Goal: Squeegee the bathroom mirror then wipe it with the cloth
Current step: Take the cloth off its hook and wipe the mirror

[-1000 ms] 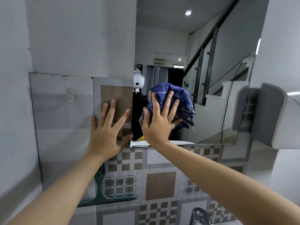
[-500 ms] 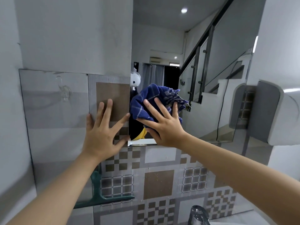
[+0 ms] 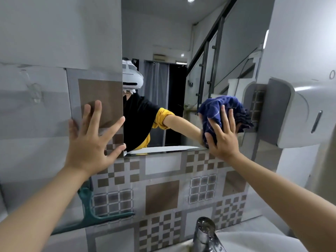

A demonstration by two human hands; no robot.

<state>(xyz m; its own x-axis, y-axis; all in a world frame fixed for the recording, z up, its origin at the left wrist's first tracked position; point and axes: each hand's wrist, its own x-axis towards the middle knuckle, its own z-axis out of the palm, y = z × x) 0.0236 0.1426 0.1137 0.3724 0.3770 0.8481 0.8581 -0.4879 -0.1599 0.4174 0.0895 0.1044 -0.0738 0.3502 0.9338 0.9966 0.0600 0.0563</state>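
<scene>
The mirror (image 3: 174, 42) hangs on the tiled wall ahead. My right hand (image 3: 222, 137) presses a bunched dark blue checked cloth (image 3: 216, 110) flat against the mirror's lower right corner, fingers spread over it. My left hand (image 3: 92, 140) lies open with spread fingers on the wall tiles, its fingertips touching the mirror's left edge. A teal squeegee (image 3: 91, 213) leans against the wall below my left forearm, partly hidden by the arm.
A grey and white dispenser (image 3: 294, 113) juts from the wall just right of the mirror, close to the cloth. A chrome tap (image 3: 205, 231) and the white basin (image 3: 254, 240) sit below. A clear hook (image 3: 34, 91) is stuck on the left wall.
My right hand has swept the cloth from the mirror's lower left across to its lower right corner. My left hand stays on the wall. The view has shifted closer and left.
</scene>
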